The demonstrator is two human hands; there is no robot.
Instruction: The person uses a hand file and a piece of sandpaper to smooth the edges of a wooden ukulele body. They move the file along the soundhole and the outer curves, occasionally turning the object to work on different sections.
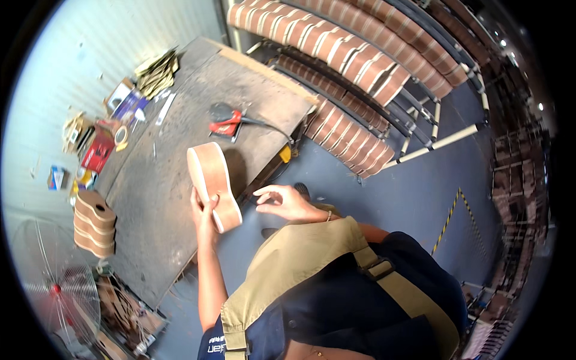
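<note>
My left hand [204,211] grips a small wooden ukulele body [208,169] by its lower end, with the thumb on its side. The body is tilted up on edge near the front edge of the workbench, so its reddish-brown side and pale edge strips show. My right hand [287,203] is apart from it, to the right, with bent fingers spread and nothing visible in them. Beyond the ukulele body, a red and black power sander [227,123] lies on the bench, its cord running to the right.
The dark workbench [171,135] stands against a pale corrugated wall. Stacked ukulele bodies [95,223] sit at its left end, near a wire-guard fan [57,289]. Boxes and tape clutter the wall side, with sandpaper sheets [157,73] farther back. Racks [444,139] hold rows of bodies.
</note>
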